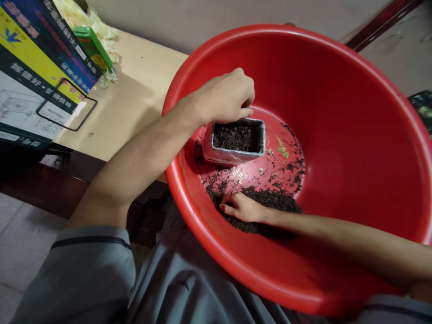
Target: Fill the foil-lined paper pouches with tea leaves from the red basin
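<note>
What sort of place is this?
Perhaps a home or small workshop: a big red plastic basin holds loose dark flakes, possibly tea leaves, and a small rectangular container. A printed carton stands at a pale tabletop.

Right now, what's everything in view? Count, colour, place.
plastic tub: one, red, centre
lined rectangular container: one, pale-rimmed, in tub
shreds: uncountable, blackish, container and tub
flecks: several, greenish, tub bottom
wooden tabletop: one, tan, left
printed carton: one, multicoloured, far left
frame: one, black, by carton
packet: one, green, beside carton
ruffled item: one, cream, around packet
wall: one, grey, top
bar: one, maroon, top right
patterned item: one, dark, right edge
floor: one, grey, lower left
sleeves: two, grey, lower edge
left hand: one, bare, by container
right hand: one, bare, at shreds
</note>
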A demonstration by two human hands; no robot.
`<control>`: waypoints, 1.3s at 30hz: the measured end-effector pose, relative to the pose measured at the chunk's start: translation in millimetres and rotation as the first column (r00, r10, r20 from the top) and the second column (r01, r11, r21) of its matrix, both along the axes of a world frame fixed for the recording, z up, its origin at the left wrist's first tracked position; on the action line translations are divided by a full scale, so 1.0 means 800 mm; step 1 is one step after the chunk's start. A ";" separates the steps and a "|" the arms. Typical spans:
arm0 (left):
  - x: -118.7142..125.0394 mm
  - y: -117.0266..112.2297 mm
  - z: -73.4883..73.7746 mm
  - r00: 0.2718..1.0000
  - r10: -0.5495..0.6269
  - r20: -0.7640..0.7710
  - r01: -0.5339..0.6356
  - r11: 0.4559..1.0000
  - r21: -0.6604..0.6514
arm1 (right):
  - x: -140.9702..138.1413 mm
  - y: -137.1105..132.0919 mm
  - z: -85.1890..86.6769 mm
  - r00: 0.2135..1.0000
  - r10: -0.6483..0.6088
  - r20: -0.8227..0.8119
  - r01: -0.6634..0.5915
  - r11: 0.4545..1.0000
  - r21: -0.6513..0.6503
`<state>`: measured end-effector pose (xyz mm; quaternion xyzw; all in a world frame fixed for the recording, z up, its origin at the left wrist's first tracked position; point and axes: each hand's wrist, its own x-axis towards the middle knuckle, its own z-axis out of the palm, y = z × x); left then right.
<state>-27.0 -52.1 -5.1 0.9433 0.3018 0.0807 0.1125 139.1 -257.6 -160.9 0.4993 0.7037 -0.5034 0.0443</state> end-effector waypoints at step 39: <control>-0.012 0.009 -0.002 0.925 0.372 0.077 -0.360 0.923 -0.134 | -0.026 0.225 0.103 0.345 -0.392 -0.853 0.902 0.391 0.185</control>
